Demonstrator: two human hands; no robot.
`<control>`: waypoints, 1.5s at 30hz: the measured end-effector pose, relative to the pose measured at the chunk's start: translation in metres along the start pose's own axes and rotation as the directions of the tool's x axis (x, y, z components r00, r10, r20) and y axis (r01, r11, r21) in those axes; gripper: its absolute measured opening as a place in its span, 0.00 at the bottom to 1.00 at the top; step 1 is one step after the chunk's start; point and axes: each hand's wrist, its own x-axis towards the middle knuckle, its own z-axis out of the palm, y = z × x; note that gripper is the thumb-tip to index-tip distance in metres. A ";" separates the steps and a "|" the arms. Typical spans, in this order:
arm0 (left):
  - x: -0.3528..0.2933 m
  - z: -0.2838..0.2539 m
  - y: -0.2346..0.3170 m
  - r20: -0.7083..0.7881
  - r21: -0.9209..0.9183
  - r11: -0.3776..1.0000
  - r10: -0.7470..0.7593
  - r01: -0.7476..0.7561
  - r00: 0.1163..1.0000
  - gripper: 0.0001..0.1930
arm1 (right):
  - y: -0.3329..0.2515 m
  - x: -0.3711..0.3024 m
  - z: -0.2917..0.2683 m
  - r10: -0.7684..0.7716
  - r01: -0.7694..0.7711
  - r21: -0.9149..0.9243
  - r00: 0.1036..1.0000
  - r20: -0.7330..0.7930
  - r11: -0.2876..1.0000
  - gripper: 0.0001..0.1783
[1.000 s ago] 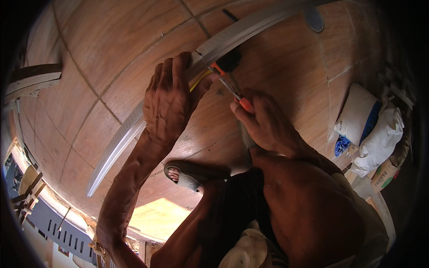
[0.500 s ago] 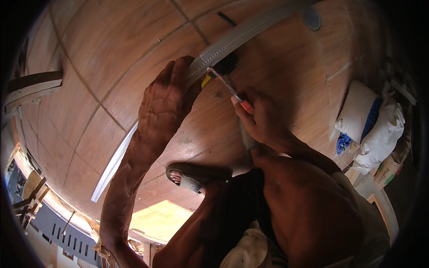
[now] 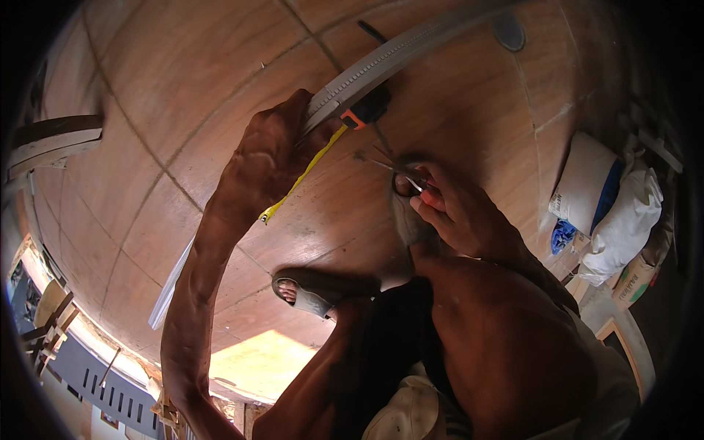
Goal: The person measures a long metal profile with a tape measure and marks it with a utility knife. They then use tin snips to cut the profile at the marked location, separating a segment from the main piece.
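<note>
Slantwise, grey strip [image 3: 389, 60] rises rightward | left hand [image 3: 268, 143] grips it | right hand [image 3: 467, 218] clasps snips [image 3: 431, 198], blades pointing upper left

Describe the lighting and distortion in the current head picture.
Head view: a sunlit floor patch glares near the lower edge, while the left hand and right hand sit in dimmer light; head view: the grey strip looks bowed, likely by the fisheye, and the corners are black.

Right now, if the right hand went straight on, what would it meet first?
Likely the yellow tape blade, with the red-handled tool leading the right hand. Depth is unclear, so it could pass above.
</note>
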 end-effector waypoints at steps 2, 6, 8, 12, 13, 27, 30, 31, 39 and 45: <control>0.006 -0.003 0.008 0.032 0.030 0.999 -0.027 0.026 0.999 0.19 | 0.010 0.008 0.002 -0.008 0.006 0.065 1.000 0.026 0.998 0.23; 0.004 0.011 0.008 0.018 -0.039 0.999 0.023 -0.022 1.000 0.18 | -0.008 0.023 0.008 0.040 -0.045 0.142 0.999 0.037 0.989 0.22; 0.002 0.010 0.013 0.027 -0.059 0.998 0.010 -0.008 1.000 0.18 | -0.009 0.029 0.010 -0.078 0.081 0.053 0.996 -0.047 0.995 0.20; -0.002 0.014 0.000 0.012 0.002 0.993 0.117 -0.117 0.993 0.17 | -0.005 0.030 0.017 -0.198 0.215 0.112 0.969 -0.145 0.970 0.21; -0.004 0.014 -0.002 0.003 0.010 0.991 0.134 -0.135 0.991 0.17 | -0.006 0.030 0.017 -0.166 0.184 0.133 0.977 -0.132 0.974 0.20; -0.004 0.030 0.016 -0.105 0.163 0.986 0.044 -0.026 0.993 0.17 | -0.008 0.031 0.017 -0.184 0.182 -0.028 0.973 -0.140 0.983 0.18; -0.006 0.031 0.017 -0.081 0.127 0.992 0.015 -0.005 0.997 0.17 | 0.007 0.031 0.023 -0.197 0.185 -0.105 0.972 -0.130 0.977 0.17; -0.009 0.032 0.019 -0.106 0.115 0.993 0.048 -0.036 0.993 0.17 | 0.008 0.031 0.025 -0.184 0.171 -0.095 0.973 -0.140 0.981 0.17; -0.005 0.021 0.006 -0.020 0.085 0.989 0.119 -0.117 0.993 0.17 | 0.026 0.034 0.040 -0.257 0.246 -0.074 0.929 -0.267 0.967 0.13; -0.018 -0.018 -0.008 0.155 0.469 0.882 -0.031 -0.046 0.987 0.18 | 0.063 0.024 0.045 -0.290 0.312 0.133 0.943 -0.162 0.941 0.18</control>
